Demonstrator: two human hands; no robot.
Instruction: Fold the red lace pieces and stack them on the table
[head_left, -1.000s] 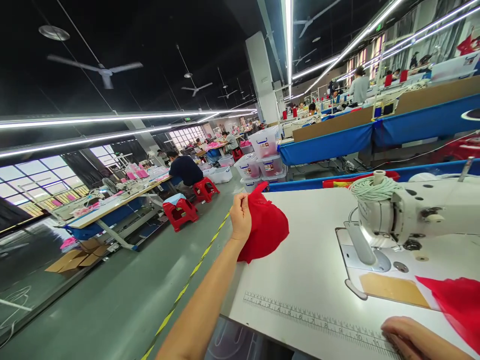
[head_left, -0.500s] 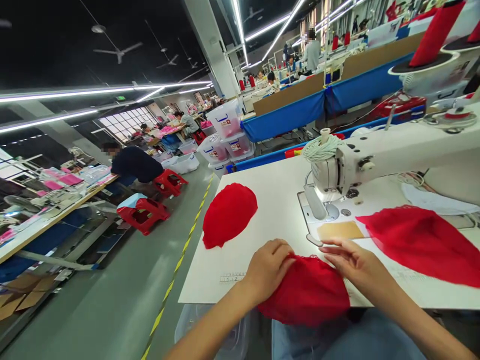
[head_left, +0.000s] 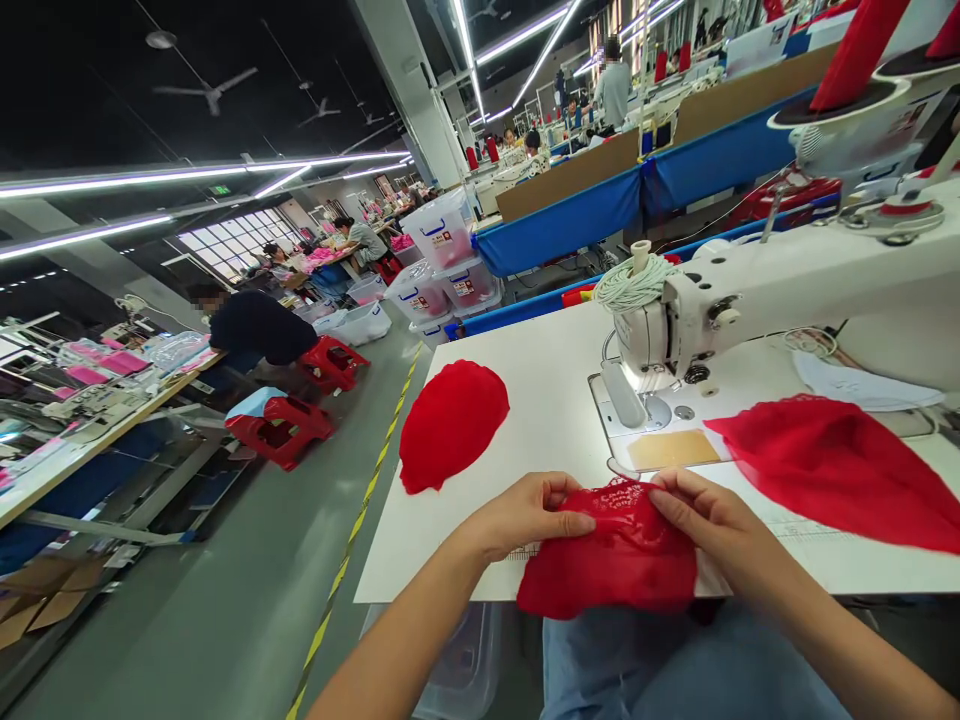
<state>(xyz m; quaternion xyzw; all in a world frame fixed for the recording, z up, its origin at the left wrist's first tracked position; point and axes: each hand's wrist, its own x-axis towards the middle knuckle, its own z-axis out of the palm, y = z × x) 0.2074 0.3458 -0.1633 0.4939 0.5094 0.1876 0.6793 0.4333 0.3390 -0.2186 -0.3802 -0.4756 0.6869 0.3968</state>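
A red lace piece (head_left: 611,560) hangs over the near edge of the white sewing table (head_left: 540,400). My left hand (head_left: 525,512) pinches its top left edge and my right hand (head_left: 701,515) pinches its top right edge. A pile of red fabric pieces (head_left: 452,422) lies on the table to the left. A larger heap of red lace (head_left: 840,465) lies to the right. The white sewing machine (head_left: 750,290) stands just beyond my hands, with a tan patch (head_left: 673,449) on its bed.
A cone of white cord (head_left: 636,282) sits on the machine's head. Clear plastic bins (head_left: 450,270) are stacked past the table. A seated person (head_left: 251,325) and red stools (head_left: 281,425) are across the aisle, which has a yellow floor line (head_left: 352,550).
One second ago my left hand set red pieces on the table's left side. Since then both hands came together at the near edge and lifted the lace piece's top edge.
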